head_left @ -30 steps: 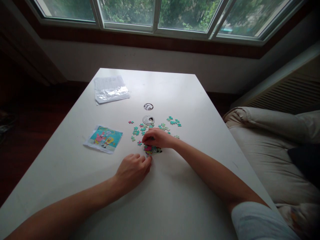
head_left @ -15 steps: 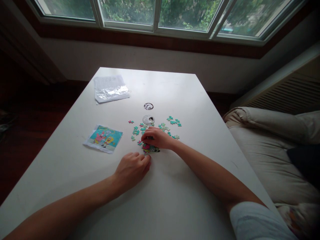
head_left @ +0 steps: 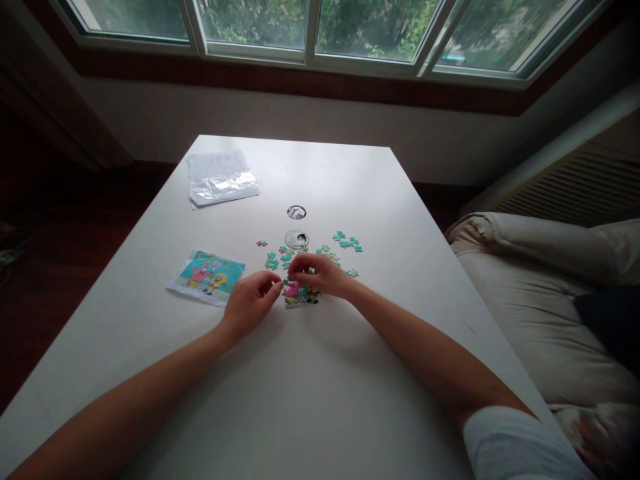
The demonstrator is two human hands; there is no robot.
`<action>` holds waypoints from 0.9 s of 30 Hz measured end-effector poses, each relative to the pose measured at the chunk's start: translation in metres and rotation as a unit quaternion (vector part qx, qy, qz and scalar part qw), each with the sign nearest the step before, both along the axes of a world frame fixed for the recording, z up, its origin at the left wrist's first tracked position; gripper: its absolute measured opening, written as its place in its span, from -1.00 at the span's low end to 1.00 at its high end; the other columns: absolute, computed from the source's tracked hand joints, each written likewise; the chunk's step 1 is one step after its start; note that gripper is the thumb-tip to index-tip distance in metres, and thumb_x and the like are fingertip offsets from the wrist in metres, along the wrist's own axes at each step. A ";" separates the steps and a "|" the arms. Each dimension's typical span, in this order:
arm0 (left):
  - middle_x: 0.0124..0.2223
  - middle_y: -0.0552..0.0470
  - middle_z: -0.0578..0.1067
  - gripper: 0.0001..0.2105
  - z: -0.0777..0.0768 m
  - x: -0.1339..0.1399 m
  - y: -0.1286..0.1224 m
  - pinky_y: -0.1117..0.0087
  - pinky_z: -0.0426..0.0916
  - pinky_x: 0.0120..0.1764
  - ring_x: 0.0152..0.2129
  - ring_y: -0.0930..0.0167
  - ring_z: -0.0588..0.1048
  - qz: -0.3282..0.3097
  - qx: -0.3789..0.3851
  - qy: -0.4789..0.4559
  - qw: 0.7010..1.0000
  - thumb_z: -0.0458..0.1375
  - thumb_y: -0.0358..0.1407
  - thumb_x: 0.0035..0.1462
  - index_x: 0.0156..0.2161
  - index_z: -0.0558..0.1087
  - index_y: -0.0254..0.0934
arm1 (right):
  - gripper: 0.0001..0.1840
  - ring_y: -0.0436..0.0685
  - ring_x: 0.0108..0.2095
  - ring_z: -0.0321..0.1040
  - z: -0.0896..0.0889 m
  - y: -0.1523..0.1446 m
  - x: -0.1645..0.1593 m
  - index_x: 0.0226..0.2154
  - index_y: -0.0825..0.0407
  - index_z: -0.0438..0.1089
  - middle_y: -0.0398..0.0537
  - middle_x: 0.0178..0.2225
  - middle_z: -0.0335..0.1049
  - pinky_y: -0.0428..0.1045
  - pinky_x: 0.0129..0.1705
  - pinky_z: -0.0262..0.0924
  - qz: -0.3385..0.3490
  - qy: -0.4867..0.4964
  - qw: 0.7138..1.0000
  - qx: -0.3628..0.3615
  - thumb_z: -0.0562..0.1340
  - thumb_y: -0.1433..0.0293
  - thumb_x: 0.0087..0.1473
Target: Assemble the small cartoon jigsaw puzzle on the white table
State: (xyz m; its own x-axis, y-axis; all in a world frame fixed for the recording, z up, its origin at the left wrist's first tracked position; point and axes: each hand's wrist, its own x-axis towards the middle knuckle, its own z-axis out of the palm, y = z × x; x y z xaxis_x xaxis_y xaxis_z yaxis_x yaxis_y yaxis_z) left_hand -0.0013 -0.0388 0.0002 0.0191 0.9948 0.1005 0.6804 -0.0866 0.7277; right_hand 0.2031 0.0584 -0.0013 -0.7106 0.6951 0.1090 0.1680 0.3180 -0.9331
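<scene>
A partly joined jigsaw puzzle [head_left: 301, 293], pink and multicoloured, lies flat on the white table before me. My left hand [head_left: 251, 297] is at its left edge, thumb and forefinger pinched together around a puzzle piece that the fingertips mostly cover. Over the puzzle's top edge, my right hand [head_left: 319, 273] has its fingers curled and their tips pressed together; what they hold is hidden. Loose green puzzle pieces [head_left: 271, 261] are scattered just beyond both hands. More green pieces [head_left: 346, 243] lie farther right, and a pink piece [head_left: 261, 243] lies off to the left.
A picture sheet [head_left: 210, 275] with cartoon figures lies left of my left hand. Farther back are a clear plastic bag with paper [head_left: 223, 179] and two round table fittings [head_left: 297, 212]. A beige sofa [head_left: 530, 320] stands along the right side, with a window [head_left: 310, 33] ahead.
My left hand has moved forward from the puzzle's lower edge to its left side, where a loose pink piece lay. My right fingertips have shifted slightly up, uncovering more of the puzzle.
</scene>
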 end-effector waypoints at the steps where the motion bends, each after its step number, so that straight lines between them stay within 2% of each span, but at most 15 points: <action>1: -0.45 0.12 0.48 -0.77 -0.001 0.000 0.000 0.44 0.17 -0.40 -0.52 0.45 0.37 -0.001 0.000 -0.006 1.000 0.11 -0.14 0.28 -0.26 0.53 -0.20 | -0.85 -0.02 -0.43 0.26 0.000 -0.001 0.000 -0.33 0.07 0.49 -0.16 -0.46 0.41 -0.10 -0.35 0.14 0.006 0.001 1.000 0.000 0.31 0.31 0.12; 9: -0.41 0.14 0.51 -0.79 -0.005 -0.001 0.002 0.45 0.20 -0.38 -0.50 0.48 0.37 0.017 0.003 -0.030 0.999 0.13 -0.17 0.27 -0.30 0.54 -0.22 | -0.80 0.01 -0.40 0.31 -0.003 0.000 -0.002 -0.27 0.07 0.50 -0.13 -0.42 0.46 -0.08 -0.30 0.19 0.022 0.017 0.999 -0.034 0.32 0.27 0.12; 17: -0.36 0.12 0.56 -0.77 -0.010 -0.001 0.002 0.44 0.22 -0.36 -0.46 0.46 0.42 0.032 0.009 -0.048 0.998 0.14 -0.13 0.27 -0.26 0.56 -0.22 | -0.81 -0.03 -0.45 0.27 0.004 0.000 -0.004 -0.33 0.08 0.52 -0.16 -0.49 0.43 -0.10 -0.39 0.08 -0.015 -0.021 1.000 -0.002 0.31 0.28 0.12; 27: -0.51 0.15 0.47 -0.75 -0.009 0.002 0.002 0.46 0.17 -0.43 -0.56 0.50 0.34 0.005 0.007 -0.020 1.000 0.15 -0.15 0.25 -0.33 0.58 -0.24 | -0.85 -0.03 -0.41 0.31 0.002 0.001 -0.006 -0.32 0.08 0.55 -0.14 -0.43 0.50 -0.11 -0.37 0.08 -0.027 -0.025 0.999 0.017 0.30 0.34 0.11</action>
